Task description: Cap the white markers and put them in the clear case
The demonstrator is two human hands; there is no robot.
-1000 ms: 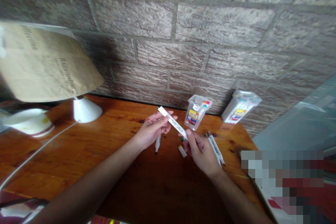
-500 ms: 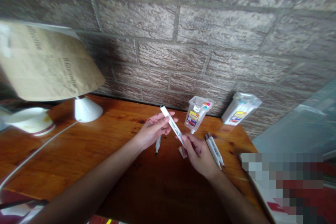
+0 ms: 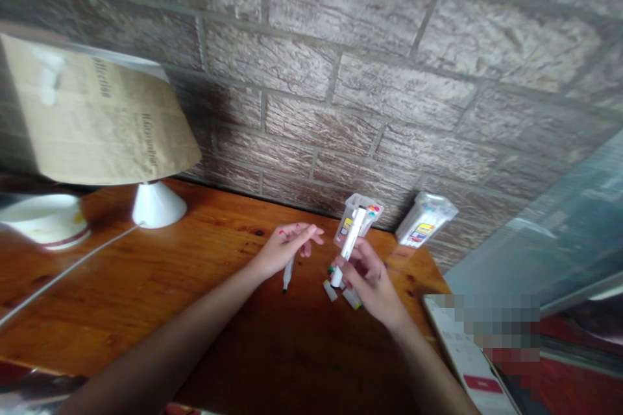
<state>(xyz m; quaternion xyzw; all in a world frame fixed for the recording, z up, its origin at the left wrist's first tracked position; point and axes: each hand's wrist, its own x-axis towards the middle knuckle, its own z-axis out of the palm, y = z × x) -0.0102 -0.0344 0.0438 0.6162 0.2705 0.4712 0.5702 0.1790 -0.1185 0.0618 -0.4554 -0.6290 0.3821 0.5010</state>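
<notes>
My right hand (image 3: 372, 275) grips a white marker (image 3: 351, 243) between thumb and fingers, holding it nearly upright with a slight lean to the right. To its left, my left hand (image 3: 291, 248) is open and holds nothing, its fingers loosely bent. Another marker (image 3: 287, 277) lies on the wooden table, partly hidden below the left hand. Beside my right hand lie short light pieces that look like marker caps, one (image 3: 329, 291) and another with a yellow-green end (image 3: 352, 299). Behind the held marker stands a clear marker case (image 3: 344, 216) with a few coloured ends showing.
A second clear case (image 3: 425, 224) full of markers stands at the back right by the brick wall (image 3: 302, 78). On the left are a lamp with a paper-like shade (image 3: 117, 123), its white cord (image 3: 78, 266) and a white bowl (image 3: 53, 220). A flat white board or box (image 3: 457, 350) lies at the right edge.
My left hand has let go of the marker. My right hand has swung it from leaning left to nearly upright, leaning right. The view has shifted slightly.
</notes>
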